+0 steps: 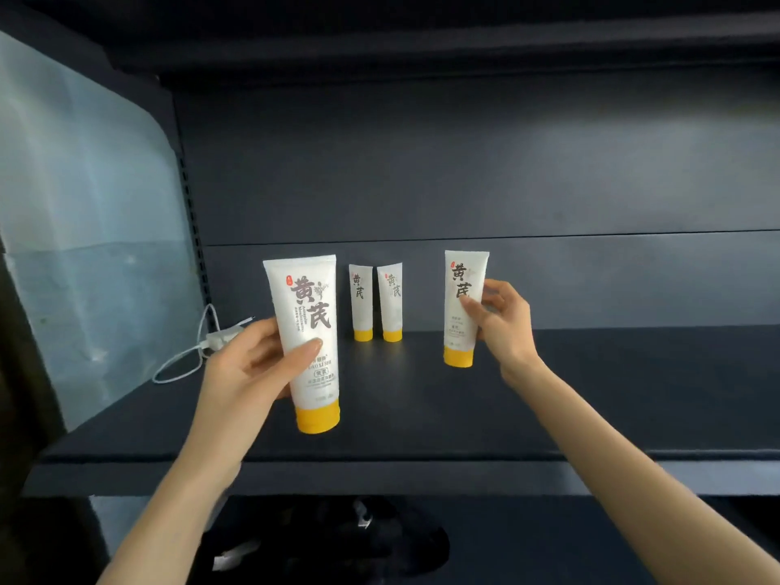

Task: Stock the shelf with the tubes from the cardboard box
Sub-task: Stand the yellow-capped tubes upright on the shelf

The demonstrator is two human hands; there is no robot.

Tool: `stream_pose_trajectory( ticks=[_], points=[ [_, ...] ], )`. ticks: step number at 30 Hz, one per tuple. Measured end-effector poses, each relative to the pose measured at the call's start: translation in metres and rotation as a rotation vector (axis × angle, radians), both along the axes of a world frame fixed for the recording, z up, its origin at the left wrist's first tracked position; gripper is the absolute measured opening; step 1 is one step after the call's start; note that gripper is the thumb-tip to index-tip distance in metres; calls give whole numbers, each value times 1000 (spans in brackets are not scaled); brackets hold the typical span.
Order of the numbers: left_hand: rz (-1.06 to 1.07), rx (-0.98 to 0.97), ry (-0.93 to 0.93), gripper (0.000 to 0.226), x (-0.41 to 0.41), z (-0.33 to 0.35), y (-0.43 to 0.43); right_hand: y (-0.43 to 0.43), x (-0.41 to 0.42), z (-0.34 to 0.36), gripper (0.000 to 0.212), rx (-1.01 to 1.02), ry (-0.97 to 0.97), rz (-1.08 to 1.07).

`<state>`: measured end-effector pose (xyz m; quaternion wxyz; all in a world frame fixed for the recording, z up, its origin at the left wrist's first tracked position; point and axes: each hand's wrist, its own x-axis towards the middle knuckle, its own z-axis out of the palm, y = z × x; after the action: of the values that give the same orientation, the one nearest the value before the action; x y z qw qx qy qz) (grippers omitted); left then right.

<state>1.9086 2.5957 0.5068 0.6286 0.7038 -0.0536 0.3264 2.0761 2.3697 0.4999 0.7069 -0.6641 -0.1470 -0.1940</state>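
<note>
Closest to the lens is a white tube with a yellow cap (pixel 313 297), cap down and upright, near the front edge of the dark shelf (pixel 591 394); whether its cap touches the board cannot be told. The left hand (pixel 249 365) grips it, thumb across the printed front and fingers curled behind. To the right and further in, a second tube (pixel 458 331) stands cap down with a slight tilt, pinched between the thumb and fingertips of the right hand (pixel 506 327); its cap sits at the shelf surface, contact unclear. Between the two held tubes, well back near the rear panel (pixel 464 162), two more tubes stand upright on their yellow caps, the left one (pixel 361 301) just beside the right one (pixel 391 301), apart from both hands. At the shelf's left end lies a white cable (pixel 217 337) in a loop, and beyond it a translucent plastic sheet (pixel 84 204) covers the side.
</note>
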Motion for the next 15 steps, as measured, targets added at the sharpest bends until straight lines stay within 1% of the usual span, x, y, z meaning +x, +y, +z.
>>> stream_pose_trajectory(
  ticks=[6,9,15],
  points=[
    [-2,-6,11,24,54,10,-4,13,81,-5,19,-190,36,-44],
    [-15,-17,16,26,75,12,-7,19,112,-14,26,-273,65,-79],
    [-33,4,51,33,97,11,6,36,151,-18,30,-297,57,-136]
  ],
)
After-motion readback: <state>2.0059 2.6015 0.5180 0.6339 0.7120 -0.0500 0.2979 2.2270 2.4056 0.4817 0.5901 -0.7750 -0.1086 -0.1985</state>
